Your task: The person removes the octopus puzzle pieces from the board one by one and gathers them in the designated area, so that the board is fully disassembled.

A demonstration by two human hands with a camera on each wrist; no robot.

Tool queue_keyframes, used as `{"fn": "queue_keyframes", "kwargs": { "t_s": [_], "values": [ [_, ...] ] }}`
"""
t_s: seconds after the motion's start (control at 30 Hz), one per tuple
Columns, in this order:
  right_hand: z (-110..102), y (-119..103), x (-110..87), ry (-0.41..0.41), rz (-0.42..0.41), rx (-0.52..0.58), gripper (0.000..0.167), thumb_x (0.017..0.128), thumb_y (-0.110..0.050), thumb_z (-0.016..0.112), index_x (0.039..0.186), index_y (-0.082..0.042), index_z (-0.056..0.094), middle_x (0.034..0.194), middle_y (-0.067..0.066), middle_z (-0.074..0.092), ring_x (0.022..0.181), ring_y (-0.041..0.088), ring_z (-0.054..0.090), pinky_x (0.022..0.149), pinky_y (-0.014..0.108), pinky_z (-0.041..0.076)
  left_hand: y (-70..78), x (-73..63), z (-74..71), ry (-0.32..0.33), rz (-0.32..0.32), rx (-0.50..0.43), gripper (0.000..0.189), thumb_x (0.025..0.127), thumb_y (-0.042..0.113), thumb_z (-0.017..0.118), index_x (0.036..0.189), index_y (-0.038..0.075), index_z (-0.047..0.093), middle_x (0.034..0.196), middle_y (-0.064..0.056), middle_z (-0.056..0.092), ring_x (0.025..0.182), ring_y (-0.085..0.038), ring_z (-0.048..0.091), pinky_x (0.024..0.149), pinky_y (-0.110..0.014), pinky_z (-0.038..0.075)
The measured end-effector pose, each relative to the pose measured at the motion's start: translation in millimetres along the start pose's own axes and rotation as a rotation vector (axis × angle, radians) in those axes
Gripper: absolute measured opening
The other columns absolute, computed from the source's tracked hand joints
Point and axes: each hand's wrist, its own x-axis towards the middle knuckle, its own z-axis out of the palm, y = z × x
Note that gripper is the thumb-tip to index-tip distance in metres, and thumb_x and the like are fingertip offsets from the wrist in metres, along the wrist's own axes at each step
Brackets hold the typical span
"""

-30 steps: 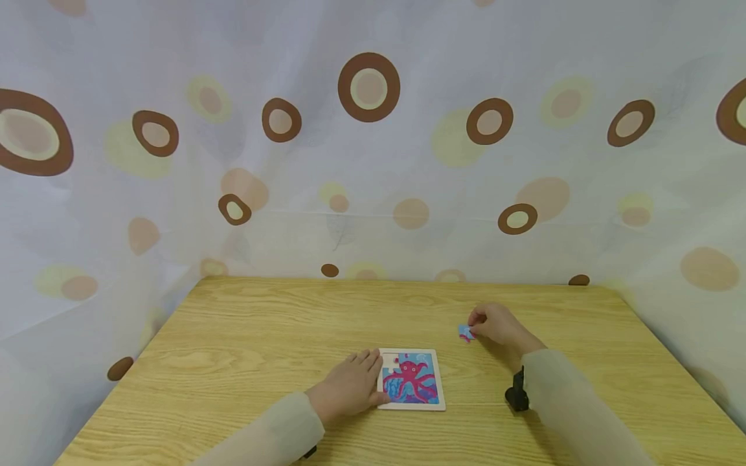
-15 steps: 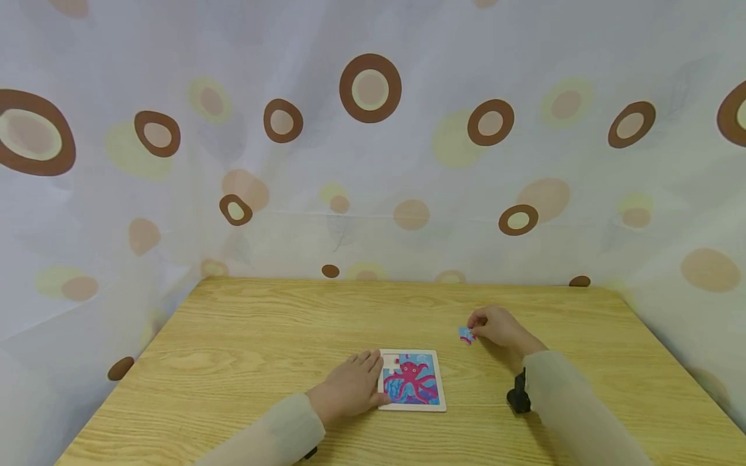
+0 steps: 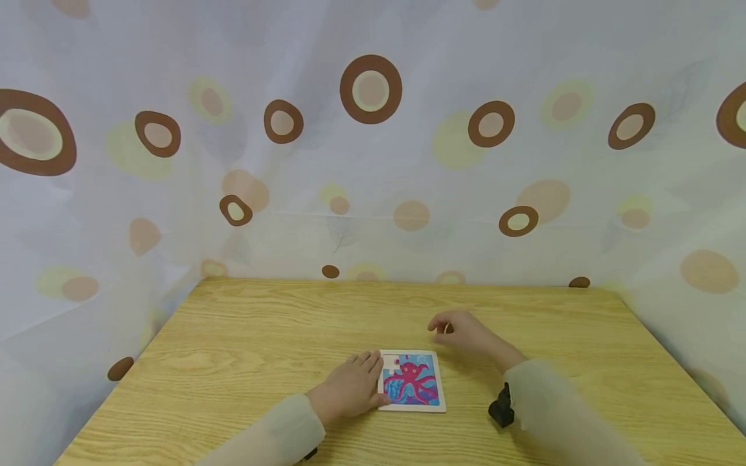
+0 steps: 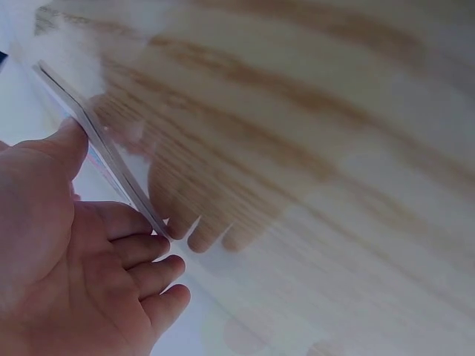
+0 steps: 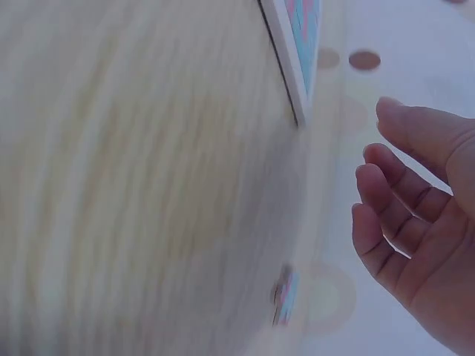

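Observation:
In the head view a jigsaw puzzle (image 3: 416, 408) with a pale frame and a pink octopus on blue lies on the table. Its upper left corner shows a bare pale patch. My left hand (image 3: 352, 386) rests along the frame's left side, fingers straight, the thumb at the lower left corner. Beyond the frame's upper right corner hovers my right hand (image 3: 466, 333), fingers loosely bent with a gap to the thumb, holding nothing. A loose puzzle piece (image 5: 286, 297) lies on the table in the right wrist view, apart from that hand; the head view does not show it.
The wooden table (image 3: 280, 317) meets a patterned curtain (image 3: 373, 181) at its back and sides. A black device (image 3: 502, 406) is strapped at my right wrist.
My right hand has let go of the puzzle piece and moved left, toward the puzzle frame, its fingers opening. The left hand and the frame have stayed put.

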Motion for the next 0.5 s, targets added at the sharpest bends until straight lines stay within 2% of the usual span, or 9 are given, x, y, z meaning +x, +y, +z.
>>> {"fn": "queue_keyframes", "kwargs": {
  "t_s": [0.13,0.3,0.5],
  "values": [
    [14.6,-16.5,3.1,-0.068,-0.058,-0.013,0.017,0.086,-0.011,0.066,0.101,-0.005,0.065,0.084,-0.005,0.055,0.071,0.013,0.051,0.062,0.027,0.048,0.1,0.2,1.6,0.017,-0.002,0.0,0.071,0.092,0.056,0.036,0.142,0.005,0.036,0.146,-0.008,0.031,0.133,-0.021,0.028,0.107,-0.032,0.025],
    [29.9,-29.8,4.8,-0.157,-0.077,-0.07,0.02,0.085,-0.013,0.068,0.105,-0.01,0.066,0.088,-0.004,0.052,0.072,0.012,0.048,0.063,0.026,0.046,-0.1,0.1,2.7,0.024,0.002,-0.001,0.071,0.092,0.056,0.037,0.141,0.004,0.036,0.145,-0.009,0.031,0.132,-0.022,0.028,0.107,-0.033,0.025],
    [37.8,-35.1,6.1,-0.207,-0.075,-0.138,0.031,0.083,-0.014,0.069,0.114,-0.011,0.065,0.089,-0.002,0.047,0.071,0.012,0.045,0.061,0.025,0.042,0.0,0.7,3.0,0.018,-0.003,0.01,0.071,0.092,0.056,0.036,0.141,0.005,0.036,0.146,-0.009,0.031,0.133,-0.021,0.028,0.107,-0.033,0.025]
  ]
}}
